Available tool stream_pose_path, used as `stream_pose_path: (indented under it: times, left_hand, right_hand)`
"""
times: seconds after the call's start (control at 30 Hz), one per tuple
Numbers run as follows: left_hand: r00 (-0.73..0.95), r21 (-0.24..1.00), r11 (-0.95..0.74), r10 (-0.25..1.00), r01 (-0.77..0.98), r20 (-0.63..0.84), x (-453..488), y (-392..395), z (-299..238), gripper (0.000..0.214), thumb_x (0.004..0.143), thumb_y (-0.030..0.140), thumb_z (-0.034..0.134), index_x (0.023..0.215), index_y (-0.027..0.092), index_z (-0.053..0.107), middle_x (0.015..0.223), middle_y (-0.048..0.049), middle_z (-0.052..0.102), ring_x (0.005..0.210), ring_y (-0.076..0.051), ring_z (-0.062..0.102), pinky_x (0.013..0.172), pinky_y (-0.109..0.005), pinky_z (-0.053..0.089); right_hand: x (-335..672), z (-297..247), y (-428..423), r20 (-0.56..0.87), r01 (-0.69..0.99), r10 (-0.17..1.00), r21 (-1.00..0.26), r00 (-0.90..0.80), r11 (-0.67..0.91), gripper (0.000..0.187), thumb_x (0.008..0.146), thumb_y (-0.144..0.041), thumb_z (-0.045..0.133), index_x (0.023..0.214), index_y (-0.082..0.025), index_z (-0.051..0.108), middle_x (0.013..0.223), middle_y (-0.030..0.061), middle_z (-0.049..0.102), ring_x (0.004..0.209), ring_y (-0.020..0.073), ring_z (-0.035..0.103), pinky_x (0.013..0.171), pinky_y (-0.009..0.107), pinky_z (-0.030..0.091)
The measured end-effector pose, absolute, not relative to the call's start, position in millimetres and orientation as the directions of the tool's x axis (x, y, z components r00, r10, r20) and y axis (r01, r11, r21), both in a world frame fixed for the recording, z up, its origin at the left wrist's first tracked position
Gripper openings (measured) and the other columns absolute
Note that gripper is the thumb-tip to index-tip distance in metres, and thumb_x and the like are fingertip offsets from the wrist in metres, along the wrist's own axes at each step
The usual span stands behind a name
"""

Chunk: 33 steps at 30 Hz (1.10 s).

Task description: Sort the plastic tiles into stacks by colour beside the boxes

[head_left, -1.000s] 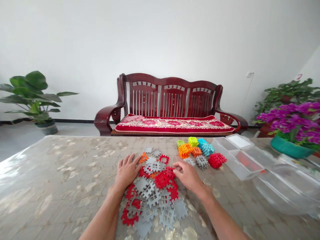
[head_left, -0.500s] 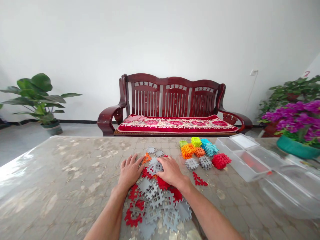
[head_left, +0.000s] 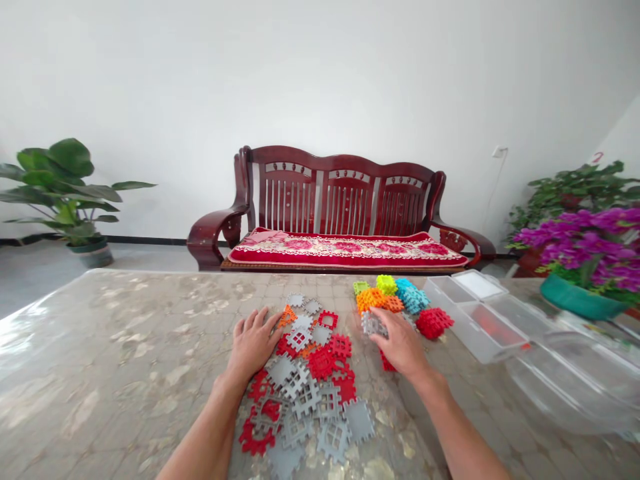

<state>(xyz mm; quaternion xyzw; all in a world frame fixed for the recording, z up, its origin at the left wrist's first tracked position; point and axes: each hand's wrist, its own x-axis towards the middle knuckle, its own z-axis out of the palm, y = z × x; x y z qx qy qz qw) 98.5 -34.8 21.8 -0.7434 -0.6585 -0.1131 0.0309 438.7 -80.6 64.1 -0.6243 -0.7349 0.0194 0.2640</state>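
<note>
My left hand (head_left: 255, 341) lies flat on the table with its fingers spread, just left of a loose pile of interlocking plastic tiles. Nothing is in it. The pile mixes grey tiles (head_left: 306, 397) and red tiles (head_left: 321, 362), with an orange tile (head_left: 287, 316) near my left fingertips. My right hand (head_left: 403, 343) reaches over to the sorted stacks, thumb and fingers closed round a grey tile (head_left: 373, 324) at a grey stack. Part of that stack and a second grey one are hidden by the hand. A red triangular tile (head_left: 387, 361) shows partly under it.
Behind my right hand stand orange (head_left: 369, 299), lime green (head_left: 386, 285) and blue stacks (head_left: 413, 297), with a red stack (head_left: 434, 323) to the right. Farther right lie a clear divided box (head_left: 493, 347) and purple flowers in a teal pot (head_left: 580, 295). A wooden bench (head_left: 345, 160) stands beyond the table.
My right hand has moved right from the loose pile to the grey stacks, uncovering red and grey tiles. My left hand stays beside the pile. The view has shifted slightly.
</note>
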Motion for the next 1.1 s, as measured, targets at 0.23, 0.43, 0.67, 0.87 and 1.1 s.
stream_pose_path:
  times: [0.23, 0.43, 0.67, 0.87, 1.1]
  left_hand:
    - [0.113, 0.096, -0.139, 0.965, 0.986, 0.237, 95.9, -31.6, 14.3, 0.045, 0.096, 0.045, 0.043, 0.139, 0.039, 0.055, 0.149, -0.0069, 0.051, 0.138, -0.029, 0.042, 0.112, -0.05, 0.03]
    - [0.114, 0.095, -0.139, 0.965, 0.986, 0.234, 95.3, -30.8, 13.7, 0.045, 0.097, 0.045, 0.042, 0.14, 0.039, 0.054, 0.15, -0.0072, 0.05, 0.139, -0.028, 0.041, 0.112, -0.05, 0.031]
    - [0.109, 0.114, -0.139, 0.966, 0.984, 0.237, 95.6, -31.9, 14.8, 0.045, 0.096, 0.044, 0.044, 0.138, 0.037, 0.056, 0.15, -0.0076, 0.051, 0.139, -0.028, 0.042, 0.112, -0.049, 0.031]
    - [0.105, 0.111, -0.131, 0.971, 0.985, 0.214, 96.4, -32.6, 16.6, 0.045, 0.097, 0.044, 0.042, 0.14, 0.038, 0.055, 0.151, -0.0076, 0.05, 0.14, -0.028, 0.041, 0.113, -0.05, 0.03]
    - [0.105, 0.111, -0.13, 0.973, 0.985, 0.205, 98.2, -35.0, 21.3, 0.044, 0.097, 0.043, 0.043, 0.139, 0.037, 0.056, 0.15, -0.0081, 0.051, 0.139, -0.029, 0.041, 0.113, -0.052, 0.028]
  right_hand:
    - [458.0, 66.3, -76.8, 0.322, 0.948, 0.942, -0.262, -0.091, 0.181, 0.055, 0.078, -0.011, 0.057, 0.132, -0.021, 0.06, 0.131, 0.0043, 0.065, 0.118, 0.0245, 0.056, 0.104, 0.039, 0.04]
    - [451.1, 67.1, -79.3, 0.345, 0.945, 0.938, -0.3, -0.021, 0.131, 0.053, 0.074, -0.009, 0.054, 0.124, -0.02, 0.065, 0.13, 0.0055, 0.065, 0.119, 0.0226, 0.056, 0.105, 0.036, 0.038]
    - [434.2, 60.5, -81.3, 0.369, 0.954, 0.925, -0.298, 0.095, 0.021, 0.038, 0.08, -0.035, 0.067, 0.116, -0.022, 0.066, 0.116, 0.0092, 0.068, 0.107, 0.0267, 0.059, 0.095, 0.038, 0.042]
    - [433.3, 53.0, -80.8, 0.359, 0.947, 0.931, -0.316, 0.065, 0.056, 0.032, 0.08, -0.022, 0.063, 0.112, -0.021, 0.067, 0.116, 0.0088, 0.067, 0.108, 0.0254, 0.058, 0.097, 0.038, 0.041]
    - [406.9, 57.0, -85.6, 0.437, 0.876, 0.898, -0.417, -0.042, 0.243, 0.02, 0.083, -0.019, 0.061, 0.099, -0.022, 0.07, 0.113, 0.0065, 0.069, 0.109, 0.0235, 0.059, 0.1, 0.039, 0.042]
